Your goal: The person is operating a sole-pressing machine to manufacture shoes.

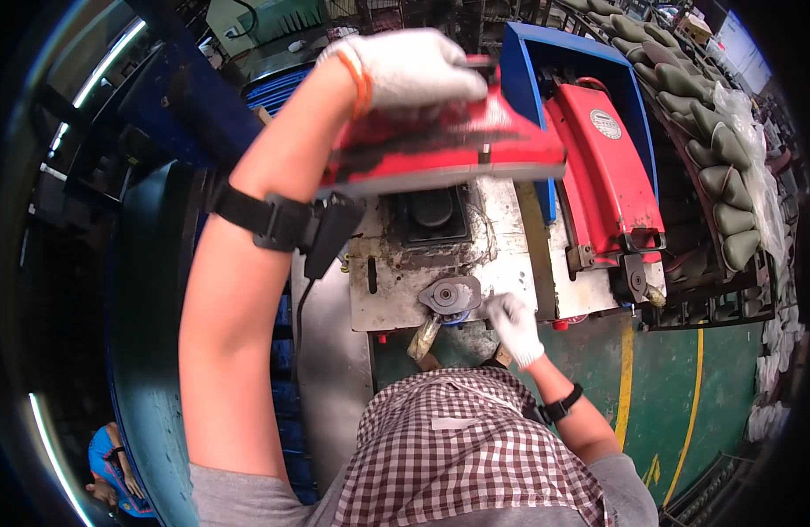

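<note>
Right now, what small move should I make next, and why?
Probably steady the red cover with your left hand, up at it: the cover looks raised, the black block shows beneath, and your right hand is beside the grey plate.

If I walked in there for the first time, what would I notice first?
Probably the big red cover at the top middle, with the person's white-gloved left hand on its top. Next might be the similar red machine just to the right, partly inside a blue frame. Along the upper right, lots of rounded grey-green pieces sit in rows.
</note>
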